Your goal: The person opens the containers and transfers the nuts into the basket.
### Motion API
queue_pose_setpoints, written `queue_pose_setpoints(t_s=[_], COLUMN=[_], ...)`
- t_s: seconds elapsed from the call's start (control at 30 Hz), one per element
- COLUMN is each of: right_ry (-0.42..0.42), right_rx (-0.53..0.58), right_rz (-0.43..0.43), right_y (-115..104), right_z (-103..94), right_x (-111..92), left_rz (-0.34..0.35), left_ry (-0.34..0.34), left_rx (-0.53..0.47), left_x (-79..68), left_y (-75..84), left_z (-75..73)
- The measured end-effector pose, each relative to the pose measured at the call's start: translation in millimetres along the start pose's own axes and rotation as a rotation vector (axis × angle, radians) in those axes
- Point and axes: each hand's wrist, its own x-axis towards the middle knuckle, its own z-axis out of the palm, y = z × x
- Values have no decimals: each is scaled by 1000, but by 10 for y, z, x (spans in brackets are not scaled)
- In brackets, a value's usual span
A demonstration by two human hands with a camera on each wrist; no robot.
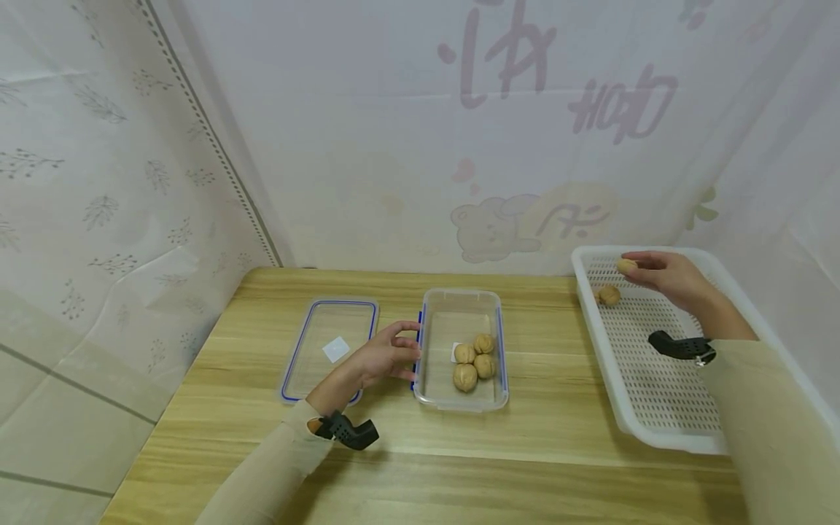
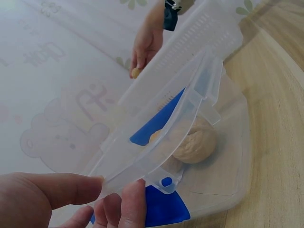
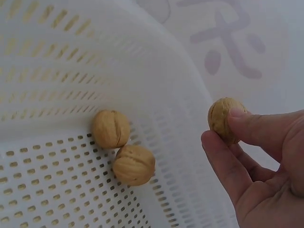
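My right hand [image 1: 671, 281] pinches a walnut [image 3: 223, 118] between thumb and fingertips, held up over the far left corner of a white perforated basket [image 1: 607, 364]. Below it, a pair of walnuts [image 3: 134, 165] lie side by side on the basket floor. My left hand [image 1: 383, 355] touches the left side of a clear plastic box [image 1: 436, 397] by its blue latch [image 2: 166, 209], fingertips right at the rim. Inside the box, several walnuts [image 1: 465, 378] cluster toward the near right. The box has its lid off.
A clear lid [image 1: 303, 357] with a blue seal lies left of the box, partly behind my left hand. Both rest on a wooden table [image 1: 545, 430]. A printed curtain [image 1: 367, 146] hangs along the table's back edge, close behind the basket.
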Motion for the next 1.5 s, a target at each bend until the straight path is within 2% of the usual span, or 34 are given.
queue_pose_setpoints(t_s=[0.1, 0.33, 0.57, 0.8, 0.97, 1.2, 1.5], right_ry=[11, 29, 78, 128, 177, 181, 263], right_rx=[81, 43, 121, 62, 24, -24, -87], right_rz=[8, 62, 110, 132, 195, 201, 259], right_y=[79, 241, 425, 493, 476, 522, 559], right_z=[-12, -35, -26, 30, 75, 123, 225], right_x=[9, 2, 30, 37, 47, 68, 200], left_rz=[2, -2, -4, 4, 5, 7, 3], left_ry=[1, 8, 13, 6, 5, 4, 10], left_rx=[3, 2, 11, 6, 7, 11, 6], left_x=[-1, 4, -3, -7, -12, -12, -16], left_y=[-2, -3, 3, 0, 8, 14, 14], left_z=[0, 6, 11, 13, 14, 16, 12])
